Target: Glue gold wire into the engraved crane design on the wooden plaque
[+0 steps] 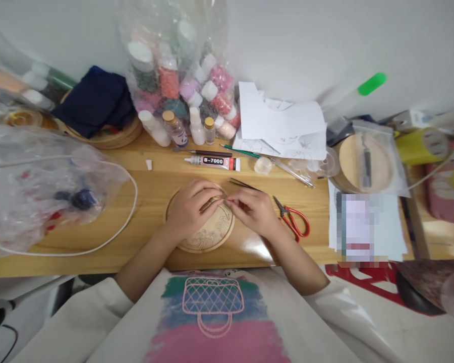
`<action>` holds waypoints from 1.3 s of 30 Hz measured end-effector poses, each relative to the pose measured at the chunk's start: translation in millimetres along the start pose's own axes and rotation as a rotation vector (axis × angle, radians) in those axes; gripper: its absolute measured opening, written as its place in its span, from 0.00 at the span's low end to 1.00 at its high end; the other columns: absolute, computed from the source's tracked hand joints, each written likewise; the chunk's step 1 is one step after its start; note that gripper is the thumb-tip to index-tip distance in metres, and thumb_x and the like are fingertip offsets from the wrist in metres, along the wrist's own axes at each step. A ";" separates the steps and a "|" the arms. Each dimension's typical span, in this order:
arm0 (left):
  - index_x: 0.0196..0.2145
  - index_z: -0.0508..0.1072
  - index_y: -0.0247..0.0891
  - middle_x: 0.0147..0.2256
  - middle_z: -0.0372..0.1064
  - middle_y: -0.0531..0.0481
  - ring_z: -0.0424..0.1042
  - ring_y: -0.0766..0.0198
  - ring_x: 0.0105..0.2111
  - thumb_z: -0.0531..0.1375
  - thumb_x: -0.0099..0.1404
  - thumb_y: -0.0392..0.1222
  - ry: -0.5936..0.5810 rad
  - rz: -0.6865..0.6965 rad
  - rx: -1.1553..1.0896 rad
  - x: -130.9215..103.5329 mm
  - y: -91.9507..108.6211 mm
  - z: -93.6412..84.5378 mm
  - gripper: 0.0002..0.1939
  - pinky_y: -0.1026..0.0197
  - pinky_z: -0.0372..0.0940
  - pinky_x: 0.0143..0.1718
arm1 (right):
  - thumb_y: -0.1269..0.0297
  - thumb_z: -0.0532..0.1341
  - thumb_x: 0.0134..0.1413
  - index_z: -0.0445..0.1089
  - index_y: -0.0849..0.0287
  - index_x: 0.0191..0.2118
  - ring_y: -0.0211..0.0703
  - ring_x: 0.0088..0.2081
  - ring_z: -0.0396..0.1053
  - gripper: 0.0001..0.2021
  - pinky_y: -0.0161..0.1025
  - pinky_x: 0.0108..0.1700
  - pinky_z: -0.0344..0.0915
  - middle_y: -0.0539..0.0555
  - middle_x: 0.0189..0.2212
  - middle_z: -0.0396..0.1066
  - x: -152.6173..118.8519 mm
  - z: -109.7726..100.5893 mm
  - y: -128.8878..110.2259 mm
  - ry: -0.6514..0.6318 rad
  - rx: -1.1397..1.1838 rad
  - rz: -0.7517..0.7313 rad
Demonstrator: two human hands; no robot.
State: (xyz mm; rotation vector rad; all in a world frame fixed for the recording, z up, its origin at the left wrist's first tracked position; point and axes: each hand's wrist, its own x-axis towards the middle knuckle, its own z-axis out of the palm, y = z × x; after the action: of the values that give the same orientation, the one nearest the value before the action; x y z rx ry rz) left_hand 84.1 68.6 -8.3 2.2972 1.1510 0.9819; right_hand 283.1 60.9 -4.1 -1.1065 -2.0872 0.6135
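Strand (216, 198) (thin, golden) is pinched by left hand (191, 207) and right hand (254, 207) above wave-patterned wooden disc (208, 238). Scissors (297, 225) lie to its right.

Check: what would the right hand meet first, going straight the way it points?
Likely the left hand, close ahead; whether they touch, or the small gold-coloured piece there comes first, is unclear.

Craft workspace: red-handled metal scissors (284, 209) on light-brown wooden table (155, 184), white-capped clear jars (169, 83), colour-filled, at back edge.
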 end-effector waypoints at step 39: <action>0.32 0.74 0.38 0.35 0.72 0.48 0.71 0.56 0.40 0.60 0.63 0.34 0.115 -0.102 0.086 -2.9 -8.8 0.3 0.04 0.53 0.65 0.43 | 0.50 0.65 0.47 0.74 0.61 0.27 0.33 0.22 0.58 0.16 0.33 0.25 0.54 0.49 0.20 0.67 36.0 -4.7 -6.2 -0.010 0.210 0.252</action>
State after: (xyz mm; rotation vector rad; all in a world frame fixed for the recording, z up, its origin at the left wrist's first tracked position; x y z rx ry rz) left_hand 78.4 71.3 -15.1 2.2471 1.3675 1.0563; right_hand 268.9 88.5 15.7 -1.2527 -1.8551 0.9382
